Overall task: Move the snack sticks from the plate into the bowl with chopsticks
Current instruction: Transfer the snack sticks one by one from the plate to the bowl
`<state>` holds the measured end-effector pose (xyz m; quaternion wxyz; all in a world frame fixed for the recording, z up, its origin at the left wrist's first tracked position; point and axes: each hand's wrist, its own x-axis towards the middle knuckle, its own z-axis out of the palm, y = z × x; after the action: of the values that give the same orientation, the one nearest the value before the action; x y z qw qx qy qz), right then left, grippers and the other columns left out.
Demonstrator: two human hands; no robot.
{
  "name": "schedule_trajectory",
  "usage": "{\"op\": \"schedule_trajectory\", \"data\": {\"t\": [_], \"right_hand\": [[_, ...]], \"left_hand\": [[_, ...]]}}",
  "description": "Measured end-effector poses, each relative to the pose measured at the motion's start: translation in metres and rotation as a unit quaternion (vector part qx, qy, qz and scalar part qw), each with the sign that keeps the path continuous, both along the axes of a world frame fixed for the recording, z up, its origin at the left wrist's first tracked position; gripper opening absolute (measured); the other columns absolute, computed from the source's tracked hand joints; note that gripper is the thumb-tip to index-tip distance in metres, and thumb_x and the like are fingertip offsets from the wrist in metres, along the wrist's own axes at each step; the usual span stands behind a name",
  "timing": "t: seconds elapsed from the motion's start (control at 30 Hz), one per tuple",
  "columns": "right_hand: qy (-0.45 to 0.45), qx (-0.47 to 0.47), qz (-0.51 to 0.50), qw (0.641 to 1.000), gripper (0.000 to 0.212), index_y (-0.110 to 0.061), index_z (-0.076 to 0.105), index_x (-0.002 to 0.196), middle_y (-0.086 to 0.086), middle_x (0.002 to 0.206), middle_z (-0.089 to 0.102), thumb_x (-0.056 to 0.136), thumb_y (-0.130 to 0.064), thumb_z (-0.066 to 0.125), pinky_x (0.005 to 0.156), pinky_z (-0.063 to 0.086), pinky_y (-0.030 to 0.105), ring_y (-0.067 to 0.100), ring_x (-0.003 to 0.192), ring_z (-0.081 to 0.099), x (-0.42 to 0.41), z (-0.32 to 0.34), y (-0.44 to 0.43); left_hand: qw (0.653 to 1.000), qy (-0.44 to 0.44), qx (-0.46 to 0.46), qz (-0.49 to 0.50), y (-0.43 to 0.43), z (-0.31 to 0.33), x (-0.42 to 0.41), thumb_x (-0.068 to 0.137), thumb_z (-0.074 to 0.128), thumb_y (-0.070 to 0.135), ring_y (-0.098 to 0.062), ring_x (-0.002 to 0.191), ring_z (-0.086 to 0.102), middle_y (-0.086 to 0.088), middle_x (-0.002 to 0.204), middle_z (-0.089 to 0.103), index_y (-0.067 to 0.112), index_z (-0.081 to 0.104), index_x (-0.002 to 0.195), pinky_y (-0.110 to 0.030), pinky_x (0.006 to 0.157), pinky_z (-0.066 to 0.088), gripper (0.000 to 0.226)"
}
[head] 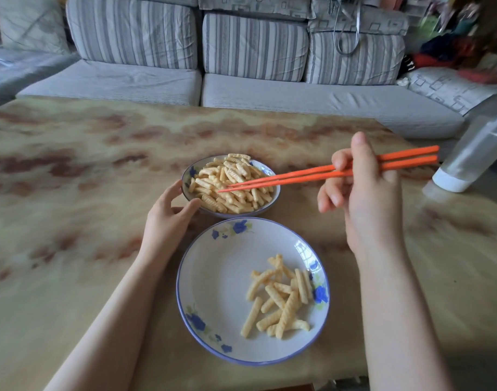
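A white plate [213, 292] with blue flowers lies near the table's front edge; several ridged yellow snack sticks [278, 300] are heaped on its right half. Just behind it stands a matching bowl [272, 203] piled with snack sticks [230, 184]. My left hand [168, 218] grips the bowl's left rim between thumb and fingers. My right hand [363, 193] holds a pair of orange chopsticks [298, 176]. Their tips hover over the bowl's pile, close together, with no stick between them.
The marbled tan table [86, 179] stretches to the left and behind the bowl. A clear bottle with a white cap [467, 162] leans at the right edge. A grey striped sofa [241, 88] runs behind the table.
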<state>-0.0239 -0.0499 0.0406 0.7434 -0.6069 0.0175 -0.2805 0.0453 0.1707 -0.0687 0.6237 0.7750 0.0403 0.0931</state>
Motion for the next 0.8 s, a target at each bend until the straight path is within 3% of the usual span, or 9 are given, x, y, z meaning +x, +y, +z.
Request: {"op": "schedule_trajectory", "data": {"t": [0.07, 0.17, 0.33, 0.47, 0.57, 0.67, 0.8], "right_hand": [[-0.010, -0.002, -0.016, 1.000, 0.044, -0.012, 0.045, 0.061, -0.005, 0.049, 0.045, 0.103, -0.024, 0.041, 0.035, 0.033, 0.021, 0.013, 0.028, 0.036, 0.005, -0.005, 0.008], [-0.007, -0.025, -0.003, 1.000, 0.047, -0.011, 0.047, 0.059, -0.002, 0.040, 0.039, 0.104, -0.024, 0.041, 0.035, 0.035, 0.021, 0.018, 0.029, 0.036, 0.011, -0.015, 0.022], [0.003, -0.064, 0.031, 0.997, 0.045, -0.004, 0.049, 0.064, 0.005, 0.040, 0.038, 0.103, -0.024, 0.041, 0.037, 0.034, 0.016, 0.037, 0.036, 0.036, 0.015, -0.025, 0.036], [0.023, -0.090, 0.062, 0.994, 0.045, -0.008, 0.052, 0.062, 0.006, 0.036, 0.038, 0.102, -0.027, 0.043, 0.040, 0.036, 0.029, 0.024, 0.031, 0.039, 0.014, -0.027, 0.039], [0.008, -0.119, 0.076, 0.990, 0.045, -0.007, 0.053, 0.063, 0.007, 0.035, 0.038, 0.102, -0.026, 0.043, 0.038, 0.034, 0.039, 0.022, 0.031, 0.039, 0.011, -0.023, 0.037], [-0.015, -0.114, 0.077, 0.990, 0.045, -0.007, 0.053, 0.063, 0.008, 0.036, 0.038, 0.103, -0.025, 0.042, 0.035, 0.035, 0.031, 0.022, 0.029, 0.037, 0.005, -0.012, 0.027], [-0.008, -0.098, 0.091, 0.991, 0.049, -0.018, 0.054, 0.055, 0.005, 0.046, 0.043, 0.101, -0.028, 0.042, 0.032, 0.030, 0.020, 0.017, 0.027, 0.034, -0.006, 0.005, -0.003]], "left_hand": [[1.000, -0.002, -0.003, 0.001, 0.000, 0.000, 0.000, 0.090, 0.067, 0.022, -0.016, 0.075, 0.072, 0.001, 0.092, 0.074, 0.030, 0.056, 0.135, -0.029, 0.077, 0.056, 0.047], [1.000, -0.001, -0.001, 0.005, 0.000, 0.000, 0.000, 0.090, 0.067, 0.022, -0.013, 0.075, 0.072, 0.004, 0.092, 0.073, 0.030, 0.056, 0.135, -0.018, 0.067, 0.052, 0.047], [1.000, -0.009, 0.008, 0.008, -0.001, 0.000, 0.001, 0.090, 0.067, 0.021, 0.007, 0.061, 0.065, 0.020, 0.085, 0.066, 0.029, 0.057, 0.133, -0.004, 0.058, 0.047, 0.045], [1.000, 0.000, 0.003, 0.008, 0.000, -0.003, 0.004, 0.089, 0.068, 0.023, -0.002, 0.063, 0.069, 0.004, 0.087, 0.074, 0.029, 0.056, 0.135, -0.013, 0.063, 0.051, 0.048], [1.000, -0.003, 0.003, 0.006, 0.001, -0.004, 0.004, 0.089, 0.068, 0.024, -0.005, 0.067, 0.071, 0.002, 0.090, 0.075, 0.029, 0.056, 0.135, -0.023, 0.073, 0.055, 0.048], [1.000, -0.007, 0.009, 0.004, 0.001, -0.004, 0.004, 0.089, 0.067, 0.023, -0.004, 0.066, 0.070, 0.004, 0.089, 0.075, 0.030, 0.057, 0.134, -0.016, 0.066, 0.051, 0.046], [1.000, -0.008, 0.012, 0.003, 0.002, -0.005, 0.005, 0.089, 0.068, 0.023, -0.006, 0.069, 0.071, 0.002, 0.098, 0.075, 0.028, 0.056, 0.136, -0.018, 0.068, 0.050, 0.048]]}}
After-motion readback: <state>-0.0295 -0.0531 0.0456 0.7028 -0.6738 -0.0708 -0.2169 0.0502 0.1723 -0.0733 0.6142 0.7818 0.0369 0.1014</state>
